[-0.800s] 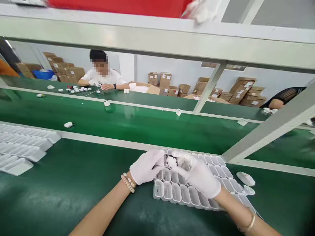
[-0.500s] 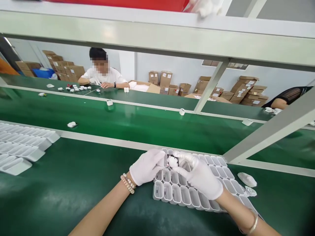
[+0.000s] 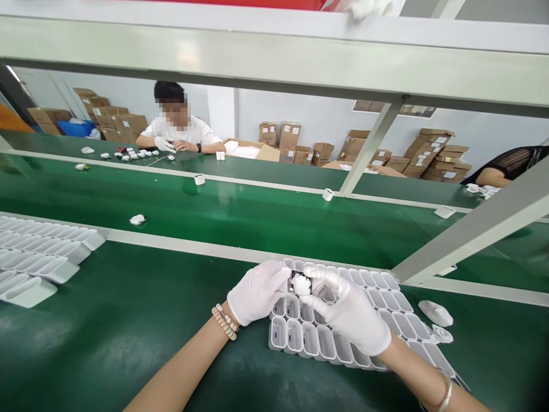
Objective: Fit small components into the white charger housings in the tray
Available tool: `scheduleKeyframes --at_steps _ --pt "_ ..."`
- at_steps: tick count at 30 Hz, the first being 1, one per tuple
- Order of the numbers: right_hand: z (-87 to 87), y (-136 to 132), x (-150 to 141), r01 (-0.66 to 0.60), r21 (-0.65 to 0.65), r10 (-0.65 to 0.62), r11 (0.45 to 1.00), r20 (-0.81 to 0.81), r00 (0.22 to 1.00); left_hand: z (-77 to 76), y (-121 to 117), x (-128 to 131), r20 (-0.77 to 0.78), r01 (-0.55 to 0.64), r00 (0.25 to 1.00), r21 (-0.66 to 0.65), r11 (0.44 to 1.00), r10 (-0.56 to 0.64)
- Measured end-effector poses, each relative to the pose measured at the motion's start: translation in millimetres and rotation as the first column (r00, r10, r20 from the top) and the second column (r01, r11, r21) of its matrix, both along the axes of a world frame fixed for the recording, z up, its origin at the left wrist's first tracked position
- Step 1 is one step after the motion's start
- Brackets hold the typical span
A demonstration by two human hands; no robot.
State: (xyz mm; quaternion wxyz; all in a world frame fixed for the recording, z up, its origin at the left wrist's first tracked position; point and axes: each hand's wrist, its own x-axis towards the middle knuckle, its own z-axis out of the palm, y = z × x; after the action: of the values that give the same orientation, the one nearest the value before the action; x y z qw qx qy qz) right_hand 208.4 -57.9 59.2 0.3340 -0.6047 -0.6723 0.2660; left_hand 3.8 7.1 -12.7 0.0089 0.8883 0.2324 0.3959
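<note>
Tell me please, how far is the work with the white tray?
Nothing in the tray looks done: every pocket in view is empty. In hand: the left hand and right hand, both gloved, pinch one small white part above the tray's far edge. Left: all visible pockets, and the stacked trays.

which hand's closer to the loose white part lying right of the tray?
Right. The right hand is over the tray, nearer the white part; the left hand is at the tray's left end.

Green conveyor belt (image 3: 240, 214) runs across room centre. Grey metal frame beam (image 3: 274, 63) overhead of belt, diagonal struts (image 3: 369, 151) beneath. Stacked cardboard boxes (image 3: 429, 154) behind belt against pale wall (image 3: 309, 120). Even, bright lighting.
</note>
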Motion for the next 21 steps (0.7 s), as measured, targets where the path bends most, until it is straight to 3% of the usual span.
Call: scheduleKeyframes --at_steps 9,21 --pt "2.3 -1.0 -2.5 0.010 -0.019 -0.010 1.000 -0.007 1.000 -1.9 3.5 0.5 0.001 0.016 1.000 -0.014 1.000 -0.016" --pt "4.8 -0.8 -2.6 -0.017 -0.058 0.019 0.998 0.034 0.999 6.4 0.9 1.3 -0.025 0.020 0.999 -0.041 0.999 -0.021"
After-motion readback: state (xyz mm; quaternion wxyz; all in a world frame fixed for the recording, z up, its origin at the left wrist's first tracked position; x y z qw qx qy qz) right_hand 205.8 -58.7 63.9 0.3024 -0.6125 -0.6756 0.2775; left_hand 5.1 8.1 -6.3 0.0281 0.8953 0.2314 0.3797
